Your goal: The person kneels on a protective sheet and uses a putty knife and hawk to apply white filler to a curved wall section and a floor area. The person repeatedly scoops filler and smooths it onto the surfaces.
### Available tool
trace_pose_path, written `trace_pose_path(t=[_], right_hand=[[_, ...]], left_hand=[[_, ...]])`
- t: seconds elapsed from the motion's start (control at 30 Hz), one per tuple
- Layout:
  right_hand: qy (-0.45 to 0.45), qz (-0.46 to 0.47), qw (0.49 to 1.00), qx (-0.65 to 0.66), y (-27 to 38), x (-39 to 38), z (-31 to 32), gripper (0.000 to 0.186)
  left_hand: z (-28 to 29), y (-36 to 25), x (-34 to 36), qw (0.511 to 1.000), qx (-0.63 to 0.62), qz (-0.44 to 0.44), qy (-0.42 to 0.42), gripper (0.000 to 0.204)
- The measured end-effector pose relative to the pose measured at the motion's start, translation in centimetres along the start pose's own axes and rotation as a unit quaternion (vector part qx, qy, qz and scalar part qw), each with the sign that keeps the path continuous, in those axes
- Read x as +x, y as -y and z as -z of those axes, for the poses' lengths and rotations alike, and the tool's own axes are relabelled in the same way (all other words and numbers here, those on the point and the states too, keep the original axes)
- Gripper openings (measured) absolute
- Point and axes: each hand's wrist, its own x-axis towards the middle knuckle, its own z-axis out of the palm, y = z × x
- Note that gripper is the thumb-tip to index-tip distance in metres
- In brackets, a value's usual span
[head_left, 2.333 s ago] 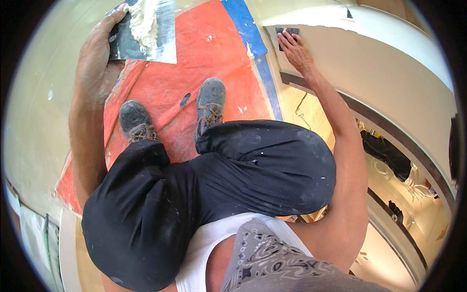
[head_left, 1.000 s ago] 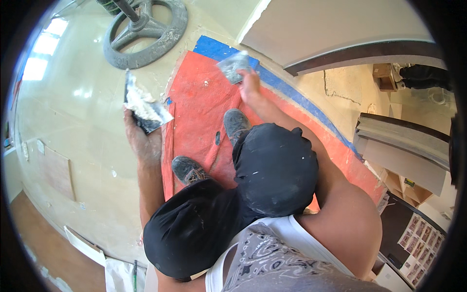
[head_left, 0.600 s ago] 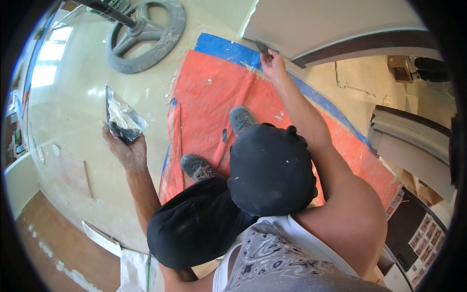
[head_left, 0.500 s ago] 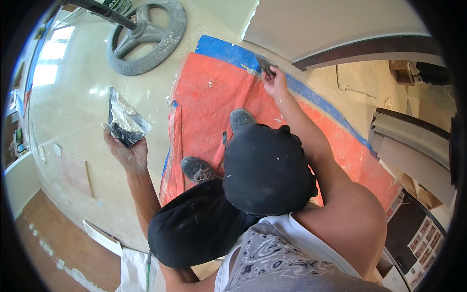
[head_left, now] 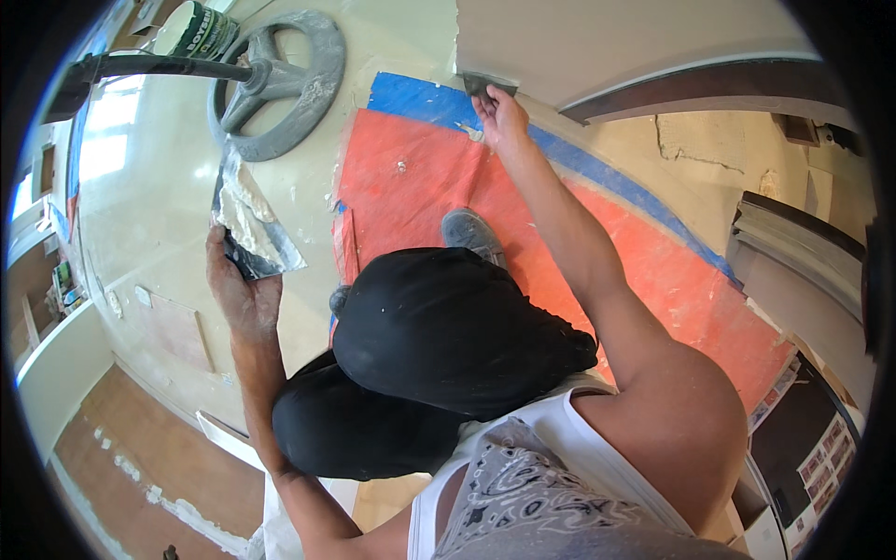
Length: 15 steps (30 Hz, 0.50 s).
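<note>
holding a flat plate (head_left: pixel 250 267) w/ a thick heap of white paste (head_left: pixel 245 210) on it, the left grip (head_left: pixel 247 294) is closed round the near end, thumb at the l. edge, fingers prob. underneath. right grip (head_left: pixel 504 117) pinches a small dark blade (head_left: pixel 478 84), just ahead of it, by the lower corner of the pale panel (head_left: pixel 635 47); can't tell if they touch. main risk imo: plate tips, bc it's held at one end & the load sits beyond the left grip, so paste could slide onto the floor (head_left: pixel 159 247). grey wheel-shaped base (head_left: pixel 322 93) is close ahead of the left grip; a careless swing might knock the plate's far corner. w/ the right grip stretched fwd, blade angle could slip & nick the panel. red sheet (head_left: pixel 411 159), back from the right grip, might bunch under the shoe (head_left: pixel 474 231) if weight shifts.
</note>
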Motion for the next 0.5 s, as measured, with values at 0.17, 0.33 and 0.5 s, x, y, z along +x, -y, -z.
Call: trace_pose_path(t=[0.17, 0.33, 0.5], right_hand=[[-0.032, -0.05, 0.997, -0.053, -2.0, -3.3, 7.0, 0.012], [0.086, 0.118, 0.967, -0.211, -2.0, -8.1, 6.0, 0.025], [0.344, 0.486, 0.653, -0.468, 6.0, -14.4, -4.2, 0.032]], left_hand=[[1.9, -0.5, 1.3, 1.0, -0.01, 0.012, 0.0, 0.03], [1.9, -0.3, 3.2, 1.0, -0.004, 0.014, 0.024, 0.034], [-2.3, 2.0, 6.1, 0.997, 0.076, -0.006, 0.025, 0.022]])
